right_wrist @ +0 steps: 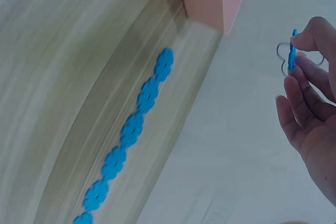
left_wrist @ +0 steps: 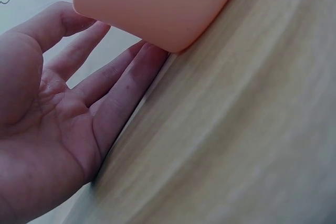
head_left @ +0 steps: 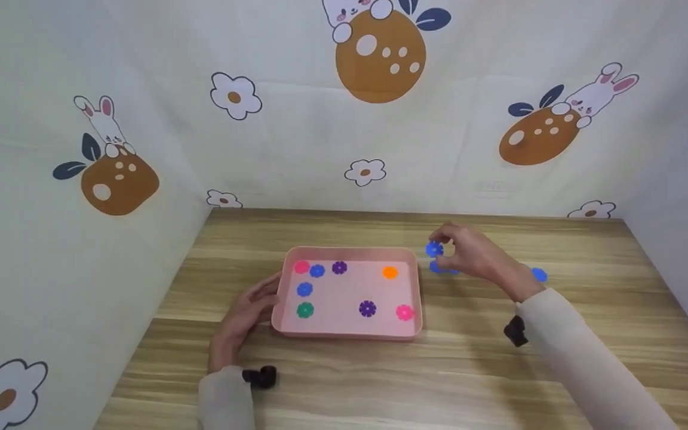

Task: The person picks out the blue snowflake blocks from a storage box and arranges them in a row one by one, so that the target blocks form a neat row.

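Note:
Between thumb and forefinger, my right hand (head_left: 474, 255) pinches a blue flower-shaped disc (head_left: 434, 249), raised over the table to the right of the pink tray (head_left: 347, 335). Edge-on, the same disc (right_wrist: 292, 51) shows in the right wrist view. Below it, a row of blue flower discs (right_wrist: 132, 129) joined edge to edge lies on the wood; in the head view my right hand and forearm hide most of it. My left hand (head_left: 245, 316) rests at the tray's left side, its fingers (left_wrist: 123, 85) nearly straight and touching the wall near the bottom.
Inside the tray lie loose discs: a green one (head_left: 305, 310), an orange one (head_left: 390, 272), and several pink, blue and purple ones. A patterned cloth (head_left: 296, 143) hangs behind the wooden table (head_left: 380, 382) and along its sides.

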The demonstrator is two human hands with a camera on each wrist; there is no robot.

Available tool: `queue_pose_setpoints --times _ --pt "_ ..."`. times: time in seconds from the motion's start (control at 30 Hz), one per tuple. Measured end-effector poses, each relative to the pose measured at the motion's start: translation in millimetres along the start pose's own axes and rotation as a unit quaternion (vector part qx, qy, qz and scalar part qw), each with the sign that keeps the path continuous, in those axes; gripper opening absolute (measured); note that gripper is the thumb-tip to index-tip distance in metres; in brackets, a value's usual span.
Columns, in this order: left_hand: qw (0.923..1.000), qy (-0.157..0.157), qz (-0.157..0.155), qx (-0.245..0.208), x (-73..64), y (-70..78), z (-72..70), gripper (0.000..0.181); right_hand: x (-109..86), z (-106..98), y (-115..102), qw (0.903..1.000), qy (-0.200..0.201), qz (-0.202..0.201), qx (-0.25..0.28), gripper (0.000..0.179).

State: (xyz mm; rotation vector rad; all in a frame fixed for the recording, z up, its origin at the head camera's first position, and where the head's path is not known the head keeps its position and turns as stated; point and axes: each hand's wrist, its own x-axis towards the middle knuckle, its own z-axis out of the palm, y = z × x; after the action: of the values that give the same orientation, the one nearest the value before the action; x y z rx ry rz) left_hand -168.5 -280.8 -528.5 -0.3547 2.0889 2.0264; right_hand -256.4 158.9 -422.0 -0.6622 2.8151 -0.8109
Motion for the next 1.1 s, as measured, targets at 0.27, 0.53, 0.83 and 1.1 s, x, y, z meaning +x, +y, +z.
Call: queue_pose_setpoints --times 0.27,0.53,0.83,1.1 --pt "0.9995 -0.015 0.029 0.002 2.1 -1.2 -0.9 0.053 -19.3 -15 50 0.9989 0.041 -0.019 -0.013 0.038" --pt "0.9999 -0.009 0.014 -0.003 1.2 -0.1 -1.6 0.052 -47.0 -42 88 0.9982 0.028 0.048 -0.024 0.045" --pt "1.0 -0.001 0.002 -0.007 1.9 0.1 -2.9 0.052 -75.7 -55 134 0.9934 0.063 0.094 -0.016 0.045" --pt "1.0 -0.004 0.001 -0.009 3.4 0.1 -1.2 0.053 -92.5 -54 172 0.9903 0.057 0.123 -0.031 0.046"
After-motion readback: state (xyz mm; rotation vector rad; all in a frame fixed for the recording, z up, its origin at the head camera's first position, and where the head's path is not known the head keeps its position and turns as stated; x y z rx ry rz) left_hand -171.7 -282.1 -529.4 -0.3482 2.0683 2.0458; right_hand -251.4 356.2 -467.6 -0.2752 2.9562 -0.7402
